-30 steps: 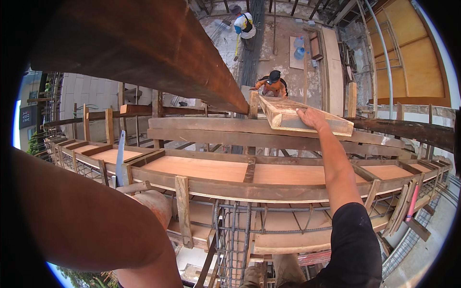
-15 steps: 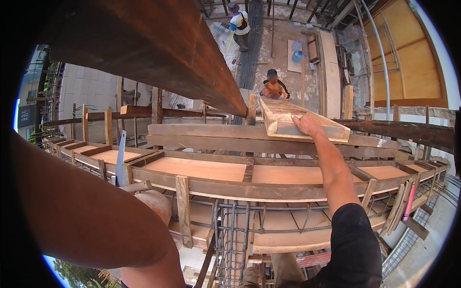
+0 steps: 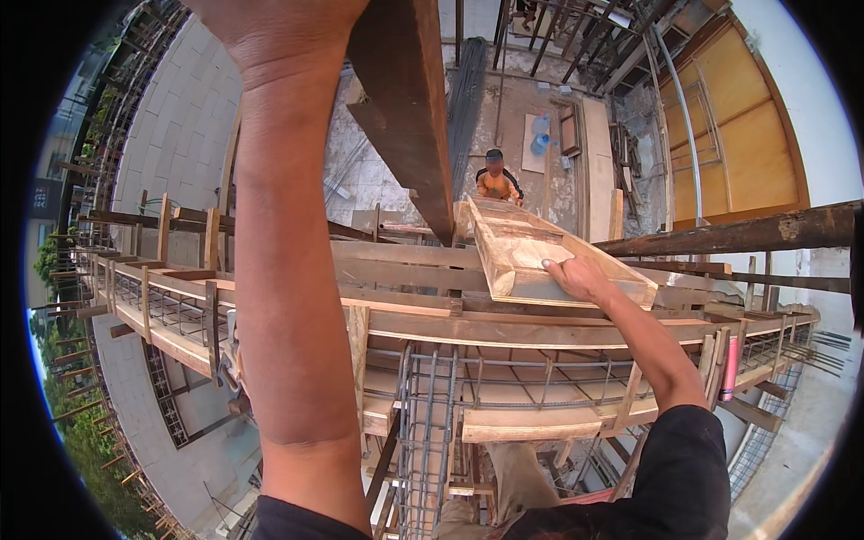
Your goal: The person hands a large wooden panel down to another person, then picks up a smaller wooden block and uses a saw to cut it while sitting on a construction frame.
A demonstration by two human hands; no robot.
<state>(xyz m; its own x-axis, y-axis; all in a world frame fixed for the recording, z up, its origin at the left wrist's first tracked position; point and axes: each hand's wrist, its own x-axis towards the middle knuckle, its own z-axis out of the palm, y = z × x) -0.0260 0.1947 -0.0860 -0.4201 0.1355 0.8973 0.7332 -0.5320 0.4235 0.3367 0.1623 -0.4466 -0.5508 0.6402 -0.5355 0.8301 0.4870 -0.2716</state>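
Note:
My right hand [image 3: 580, 277] grips the near end of a shallow, box-shaped wooden formwork panel [image 3: 540, 247], with the thumb over its raised end. The panel slopes away over the beam formwork [image 3: 531, 331] towards a person [image 3: 499, 183] in an orange top below, at its far end. Whether that person's hands touch it cannot be made out. My left arm stretches up across the view. Beside a dark timber post [image 3: 409, 117], my left hand [image 3: 283, 22] is cut off by the top edge, its fingers out of sight.
A rebar cage [image 3: 427, 432] runs beneath me, between plywood formwork sides. Below lie bundled steel bars [image 3: 465, 99] and blue water bottles [image 3: 540, 139]. A dark horizontal pole [image 3: 747, 236] crosses at right, and a pink tube [image 3: 730, 364] stands by the formwork.
My left arm has swung from the lower left to upright beside the post. The formwork panel has come nearer in my right hand, and more of its inside shows. The view has shifted.

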